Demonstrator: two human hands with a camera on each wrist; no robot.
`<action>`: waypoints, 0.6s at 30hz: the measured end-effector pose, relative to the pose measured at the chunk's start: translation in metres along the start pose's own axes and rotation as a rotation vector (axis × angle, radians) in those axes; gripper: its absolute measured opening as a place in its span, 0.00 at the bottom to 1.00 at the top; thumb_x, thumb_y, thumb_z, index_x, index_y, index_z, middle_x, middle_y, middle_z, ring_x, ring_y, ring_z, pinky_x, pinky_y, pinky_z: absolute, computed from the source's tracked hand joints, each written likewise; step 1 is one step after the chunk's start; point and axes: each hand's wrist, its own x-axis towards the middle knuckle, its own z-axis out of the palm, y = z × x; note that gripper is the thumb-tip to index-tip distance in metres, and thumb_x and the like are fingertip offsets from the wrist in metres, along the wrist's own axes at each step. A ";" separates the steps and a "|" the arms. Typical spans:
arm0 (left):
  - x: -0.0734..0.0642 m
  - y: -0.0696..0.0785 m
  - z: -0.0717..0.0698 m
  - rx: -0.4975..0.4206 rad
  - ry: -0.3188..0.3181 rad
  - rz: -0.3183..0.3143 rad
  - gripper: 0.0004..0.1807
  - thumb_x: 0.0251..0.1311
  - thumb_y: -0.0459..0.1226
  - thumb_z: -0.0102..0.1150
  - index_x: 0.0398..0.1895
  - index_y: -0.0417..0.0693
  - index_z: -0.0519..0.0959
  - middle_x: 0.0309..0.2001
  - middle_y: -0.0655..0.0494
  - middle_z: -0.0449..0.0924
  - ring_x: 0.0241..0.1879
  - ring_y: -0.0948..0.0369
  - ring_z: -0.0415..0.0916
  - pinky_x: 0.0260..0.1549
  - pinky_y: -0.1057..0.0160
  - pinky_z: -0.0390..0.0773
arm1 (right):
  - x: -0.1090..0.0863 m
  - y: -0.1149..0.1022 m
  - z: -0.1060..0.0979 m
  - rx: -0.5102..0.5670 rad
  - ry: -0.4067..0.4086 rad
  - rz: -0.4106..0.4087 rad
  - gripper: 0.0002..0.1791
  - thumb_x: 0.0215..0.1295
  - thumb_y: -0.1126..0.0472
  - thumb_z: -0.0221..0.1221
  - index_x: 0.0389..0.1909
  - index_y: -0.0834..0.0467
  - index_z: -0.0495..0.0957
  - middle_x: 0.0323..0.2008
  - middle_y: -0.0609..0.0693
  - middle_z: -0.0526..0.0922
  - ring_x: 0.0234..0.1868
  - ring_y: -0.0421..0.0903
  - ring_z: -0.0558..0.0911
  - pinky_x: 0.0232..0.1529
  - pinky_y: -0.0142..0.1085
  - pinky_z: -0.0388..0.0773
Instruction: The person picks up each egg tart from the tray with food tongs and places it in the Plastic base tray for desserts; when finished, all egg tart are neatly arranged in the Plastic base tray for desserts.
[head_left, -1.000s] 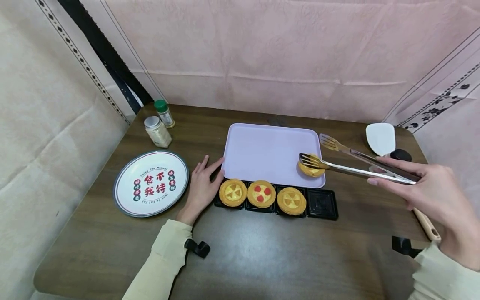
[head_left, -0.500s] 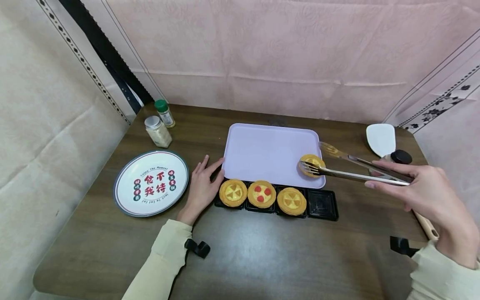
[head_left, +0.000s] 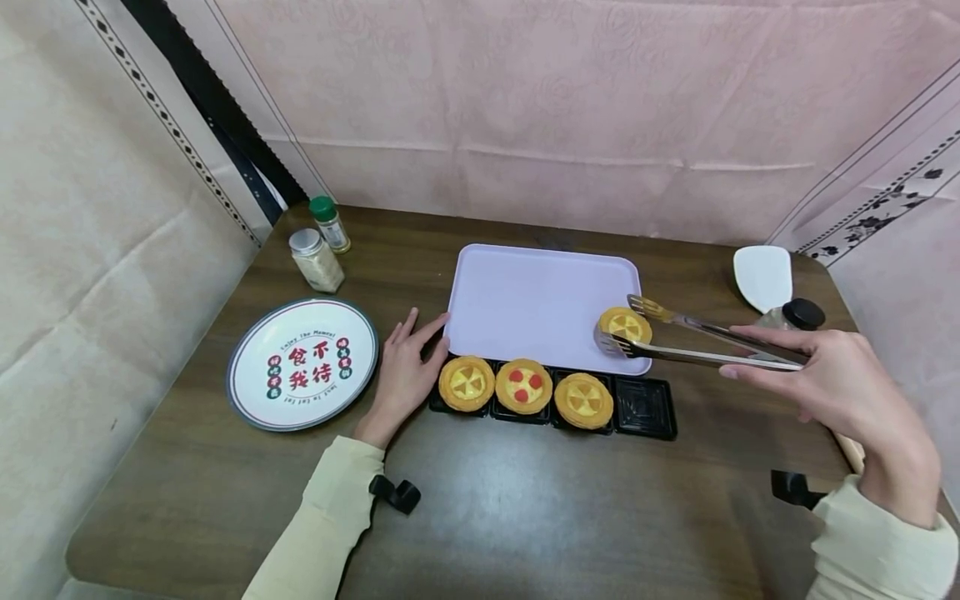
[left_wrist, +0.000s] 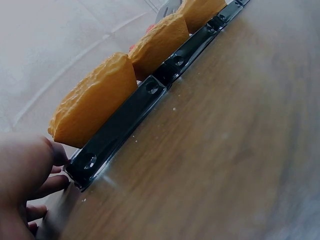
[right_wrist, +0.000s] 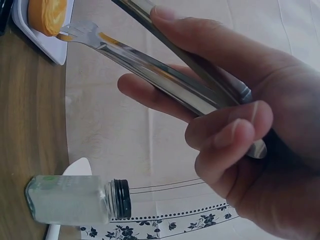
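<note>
In the head view my right hand (head_left: 855, 387) holds metal tongs (head_left: 701, 356) with fork-shaped ends. The tong arms are spread, one end at the far right edge of an egg tart (head_left: 624, 322), the other at its near side. That tart sits in the right front corner of a lilac tray (head_left: 525, 296). My left hand (head_left: 408, 371) lies with fingers extended at the tray's left edge. In the left wrist view its fingers (left_wrist: 47, 187) are at the end of a black compartmented container (left_wrist: 120, 127). Three tarts (head_left: 466, 384) sit in that container; its rightmost compartment (head_left: 645, 408) is bare.
To the left lies a round plate (head_left: 302, 367) with red lettering. Two seasoning jars, one silver-capped (head_left: 318, 262) and one green-capped (head_left: 330, 225), stand behind it. A black-capped jar (right_wrist: 70, 200) and a white spatula (head_left: 763, 277) are at the right. Cloth hangs (head_left: 525, 108) behind the table.
My right hand has moved slightly left, and the tongs have shifted with it, from over the tart to either side of it. The left hand has stayed put.
</note>
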 end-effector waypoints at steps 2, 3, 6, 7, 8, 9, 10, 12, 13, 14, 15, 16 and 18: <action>0.000 0.001 0.000 -0.003 0.004 0.003 0.20 0.67 0.38 0.59 0.61 0.48 0.78 0.56 0.45 0.79 0.70 0.44 0.58 0.68 0.43 0.52 | -0.001 0.000 0.001 0.007 0.003 0.001 0.31 0.52 0.41 0.71 0.59 0.42 0.79 0.10 0.47 0.71 0.07 0.45 0.72 0.28 0.25 0.63; 0.000 0.001 0.001 -0.006 0.003 0.006 0.20 0.67 0.38 0.59 0.61 0.48 0.79 0.56 0.45 0.79 0.70 0.44 0.58 0.68 0.43 0.52 | -0.001 0.001 0.001 0.009 0.004 0.002 0.31 0.52 0.41 0.71 0.58 0.42 0.80 0.12 0.47 0.72 0.07 0.45 0.72 0.28 0.25 0.63; 0.000 0.001 0.001 -0.012 -0.001 0.003 0.20 0.67 0.38 0.59 0.61 0.48 0.78 0.56 0.45 0.79 0.70 0.44 0.58 0.68 0.43 0.51 | -0.002 0.003 0.002 0.012 0.002 -0.009 0.31 0.52 0.41 0.71 0.59 0.44 0.80 0.17 0.48 0.75 0.07 0.45 0.72 0.25 0.27 0.64; 0.000 0.001 0.001 -0.013 -0.005 -0.001 0.20 0.67 0.38 0.59 0.62 0.48 0.78 0.56 0.45 0.79 0.70 0.45 0.57 0.68 0.43 0.51 | -0.003 0.004 0.003 0.013 0.004 -0.011 0.31 0.52 0.41 0.71 0.59 0.44 0.80 0.18 0.47 0.76 0.07 0.45 0.72 0.25 0.28 0.64; 0.000 0.000 0.002 -0.011 -0.008 -0.004 0.20 0.67 0.38 0.58 0.62 0.48 0.78 0.56 0.45 0.79 0.70 0.45 0.57 0.68 0.44 0.51 | -0.003 0.005 0.004 0.015 0.007 -0.014 0.32 0.52 0.41 0.71 0.59 0.45 0.80 0.19 0.47 0.77 0.07 0.44 0.72 0.24 0.28 0.64; 0.000 0.000 0.002 -0.011 -0.009 -0.007 0.20 0.67 0.38 0.58 0.62 0.48 0.78 0.56 0.45 0.79 0.70 0.45 0.57 0.68 0.44 0.51 | -0.004 0.007 0.005 0.017 0.014 -0.011 0.32 0.52 0.41 0.71 0.59 0.45 0.80 0.19 0.47 0.77 0.07 0.44 0.72 0.24 0.28 0.64; 0.000 0.000 0.002 -0.010 -0.008 -0.007 0.20 0.67 0.38 0.58 0.62 0.48 0.78 0.56 0.45 0.79 0.70 0.45 0.57 0.68 0.43 0.51 | -0.004 0.008 0.007 0.022 0.021 -0.013 0.32 0.52 0.42 0.71 0.59 0.45 0.80 0.18 0.46 0.77 0.06 0.44 0.72 0.24 0.28 0.65; 0.001 0.000 0.001 -0.007 0.001 -0.003 0.20 0.67 0.38 0.58 0.62 0.48 0.78 0.56 0.45 0.79 0.70 0.45 0.58 0.68 0.43 0.51 | -0.006 0.011 0.013 0.038 0.040 0.000 0.32 0.51 0.42 0.72 0.59 0.44 0.80 0.17 0.46 0.78 0.06 0.44 0.72 0.25 0.26 0.65; 0.001 0.000 0.001 -0.007 0.003 0.000 0.20 0.67 0.38 0.58 0.62 0.48 0.78 0.56 0.45 0.79 0.70 0.45 0.58 0.68 0.43 0.51 | -0.007 0.012 0.016 0.047 0.053 0.010 0.32 0.51 0.42 0.72 0.59 0.43 0.80 0.15 0.45 0.77 0.06 0.45 0.72 0.25 0.26 0.65; 0.001 0.000 0.001 -0.006 0.007 0.006 0.20 0.67 0.38 0.58 0.62 0.48 0.78 0.56 0.46 0.79 0.70 0.45 0.58 0.68 0.43 0.52 | -0.008 0.014 0.020 0.062 0.064 0.016 0.32 0.51 0.43 0.72 0.59 0.42 0.80 0.15 0.45 0.76 0.06 0.45 0.72 0.25 0.26 0.65; 0.001 0.000 0.001 -0.007 0.010 0.010 0.20 0.67 0.38 0.58 0.61 0.48 0.78 0.55 0.46 0.79 0.70 0.44 0.58 0.68 0.43 0.52 | -0.009 0.015 0.024 0.076 0.073 0.024 0.32 0.51 0.43 0.72 0.60 0.42 0.80 0.14 0.46 0.76 0.06 0.46 0.72 0.24 0.27 0.66; 0.001 0.000 0.001 -0.008 0.013 0.016 0.20 0.67 0.37 0.58 0.61 0.47 0.78 0.55 0.45 0.80 0.69 0.44 0.58 0.67 0.42 0.52 | -0.010 0.016 0.028 0.094 0.079 0.030 0.32 0.51 0.43 0.72 0.60 0.41 0.79 0.14 0.47 0.76 0.07 0.46 0.73 0.23 0.28 0.66; 0.000 0.000 0.001 -0.009 0.011 0.016 0.20 0.67 0.37 0.58 0.61 0.47 0.78 0.55 0.45 0.80 0.69 0.44 0.58 0.67 0.42 0.52 | -0.013 0.017 0.036 0.126 0.092 0.054 0.32 0.51 0.43 0.72 0.60 0.39 0.79 0.17 0.48 0.78 0.07 0.47 0.74 0.21 0.30 0.66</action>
